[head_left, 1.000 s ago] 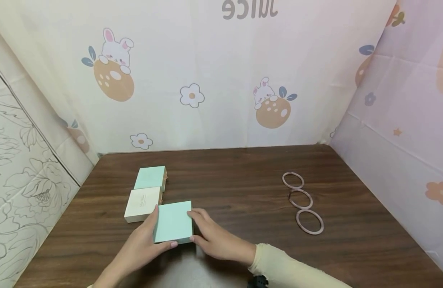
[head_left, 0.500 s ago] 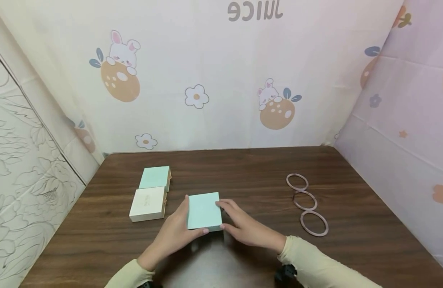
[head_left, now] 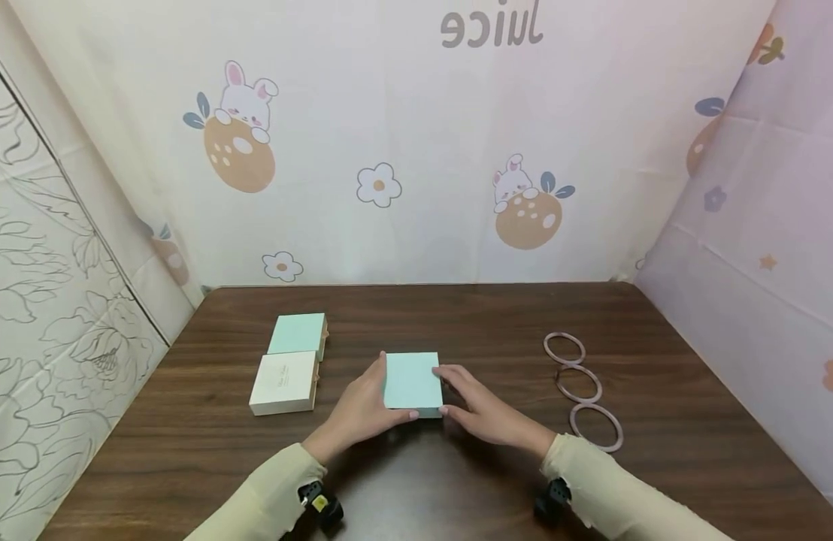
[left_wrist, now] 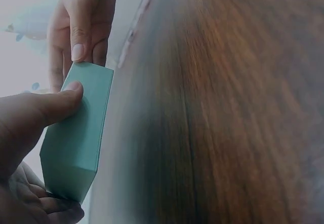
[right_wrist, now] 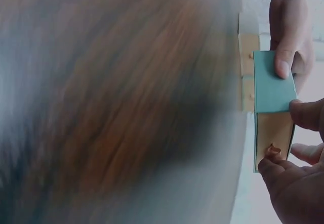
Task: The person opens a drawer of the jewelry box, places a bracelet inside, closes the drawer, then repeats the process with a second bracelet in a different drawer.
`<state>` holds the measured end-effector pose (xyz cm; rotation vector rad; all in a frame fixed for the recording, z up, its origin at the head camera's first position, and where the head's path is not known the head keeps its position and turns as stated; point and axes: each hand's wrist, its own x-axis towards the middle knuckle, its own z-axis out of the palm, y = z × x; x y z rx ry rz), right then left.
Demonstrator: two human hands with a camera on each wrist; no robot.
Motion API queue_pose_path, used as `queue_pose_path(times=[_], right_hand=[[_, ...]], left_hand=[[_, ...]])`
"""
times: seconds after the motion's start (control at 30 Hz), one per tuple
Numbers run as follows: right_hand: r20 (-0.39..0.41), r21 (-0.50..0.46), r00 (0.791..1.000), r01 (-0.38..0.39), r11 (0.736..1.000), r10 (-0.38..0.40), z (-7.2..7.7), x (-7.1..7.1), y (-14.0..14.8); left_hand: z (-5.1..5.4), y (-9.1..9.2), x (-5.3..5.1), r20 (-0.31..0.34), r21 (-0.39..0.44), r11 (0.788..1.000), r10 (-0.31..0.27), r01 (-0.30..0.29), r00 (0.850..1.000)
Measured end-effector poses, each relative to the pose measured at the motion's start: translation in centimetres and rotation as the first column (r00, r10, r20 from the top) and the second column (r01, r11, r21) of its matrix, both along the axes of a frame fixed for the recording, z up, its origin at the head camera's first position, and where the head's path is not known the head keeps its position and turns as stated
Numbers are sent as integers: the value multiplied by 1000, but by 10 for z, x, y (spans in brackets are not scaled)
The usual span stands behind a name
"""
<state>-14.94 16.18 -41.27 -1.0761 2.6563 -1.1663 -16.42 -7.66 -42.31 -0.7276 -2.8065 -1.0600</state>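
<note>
A mint-green square box (head_left: pixel 413 382) is held between both hands above the middle of the table. My left hand (head_left: pixel 362 409) grips its left side, with the thumb along the near side; the other fingers are partly hidden behind the box. My right hand (head_left: pixel 487 409) is at the box's right side. In the right wrist view that side is a tan drawer front (right_wrist: pixel 276 125) with a small ribbon tab (right_wrist: pixel 273 149). My right fingers pinch at this tab while the thumb touches the box's near corner. The drawer looks flush with the sleeve.
On the left of the brown table (head_left: pixel 484 315) lie a white box (head_left: pixel 284 382) with small print and, behind it, another mint-green box (head_left: pixel 298 333). Several pale pink rings (head_left: pixel 619 430) lie in a line at the right. Printed curtains stand behind and at the sides.
Both hands have carried the mint-green box rightward and away from me, from beside the white box to the middle of the table. The view has shifted slightly.
</note>
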Motion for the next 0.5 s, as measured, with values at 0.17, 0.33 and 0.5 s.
queue_pose_path(times=[0.17, 0.33, 0.5], right_hand=[[5, 0, 1000, 1, 1000, -1, -5, -12, 6], [40, -2, 999, -12, 1000, 12, -12, -21, 8], [67, 10, 998, -11, 1000, 10, -16, -26, 11]], left_hand=[[-4, 7, -13, 27, -17, 1000, -1, 1, 1000], [-10, 9, -18, 73, -41, 999, 21, -18, 997], [-17, 12, -22, 73, -52, 998, 26, -22, 997]])
